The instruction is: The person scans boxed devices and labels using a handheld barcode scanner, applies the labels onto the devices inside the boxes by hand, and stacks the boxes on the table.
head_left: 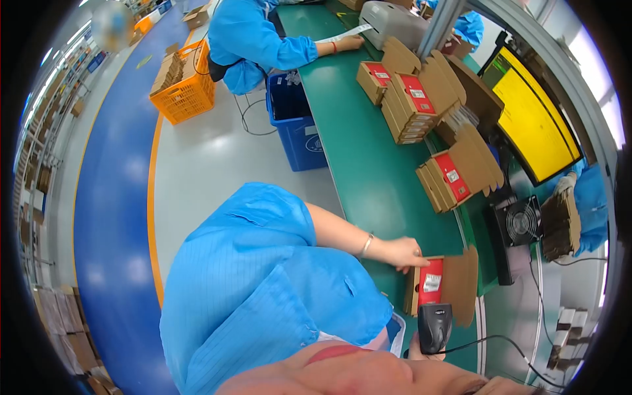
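My left hand (403, 254) grips the upper end of an open cardboard box (412, 296) on the green workbench, fingers bent at its edge. Inside the box lies a red package (431, 270) with a white barcode label (432, 283), and the lid (461, 289) is folded back to the right. In my right hand (416, 347) is a black barcode scanner (435, 327), held over the lower end of the box, its cable running off to the right. The scanner and my face hide most of that hand.
Further along the green bench (368, 191) stand open boxes with red packages (452, 176) and a stack of similar boxes (411, 105). A yellow-lit monitor (536, 118) and a small fan (522, 220) stand behind. A co-worker (257, 39) sits beyond a blue bin (299, 141) and orange crate (187, 92).
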Demonstrator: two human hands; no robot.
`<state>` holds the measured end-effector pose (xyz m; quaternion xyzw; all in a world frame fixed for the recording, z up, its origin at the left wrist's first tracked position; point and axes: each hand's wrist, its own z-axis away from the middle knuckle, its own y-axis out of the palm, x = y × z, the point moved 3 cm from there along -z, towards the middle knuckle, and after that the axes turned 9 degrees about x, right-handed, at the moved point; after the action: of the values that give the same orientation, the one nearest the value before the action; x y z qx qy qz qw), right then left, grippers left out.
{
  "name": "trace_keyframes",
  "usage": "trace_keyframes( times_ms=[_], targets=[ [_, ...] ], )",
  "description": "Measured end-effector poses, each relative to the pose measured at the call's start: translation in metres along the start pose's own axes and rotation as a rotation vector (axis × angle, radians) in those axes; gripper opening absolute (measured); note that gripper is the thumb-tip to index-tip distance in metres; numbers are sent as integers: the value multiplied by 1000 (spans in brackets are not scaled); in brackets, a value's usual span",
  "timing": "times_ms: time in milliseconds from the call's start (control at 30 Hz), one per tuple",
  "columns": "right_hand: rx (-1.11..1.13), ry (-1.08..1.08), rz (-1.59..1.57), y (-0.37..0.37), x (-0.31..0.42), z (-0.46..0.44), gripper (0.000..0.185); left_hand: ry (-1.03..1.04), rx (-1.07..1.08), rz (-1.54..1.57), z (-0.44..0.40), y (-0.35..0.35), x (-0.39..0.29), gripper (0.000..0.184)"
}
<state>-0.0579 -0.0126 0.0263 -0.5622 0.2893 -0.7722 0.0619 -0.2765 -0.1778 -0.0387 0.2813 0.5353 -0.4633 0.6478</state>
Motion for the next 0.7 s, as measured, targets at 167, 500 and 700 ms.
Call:
trace_keyframes(
  times_ms=[167,500,700],
  targets=[
    [59,98,73,-6,-10,1,44,81,-98,188,-28,58,-6,49],
    [66,265,150,16,21,23,59,459,-620,-232,-49,-54,-23,27],
    [-63,-284,-6,38,-16,-5,41,291,-1087,-564,-30,-187,-53,40]
  ],
)
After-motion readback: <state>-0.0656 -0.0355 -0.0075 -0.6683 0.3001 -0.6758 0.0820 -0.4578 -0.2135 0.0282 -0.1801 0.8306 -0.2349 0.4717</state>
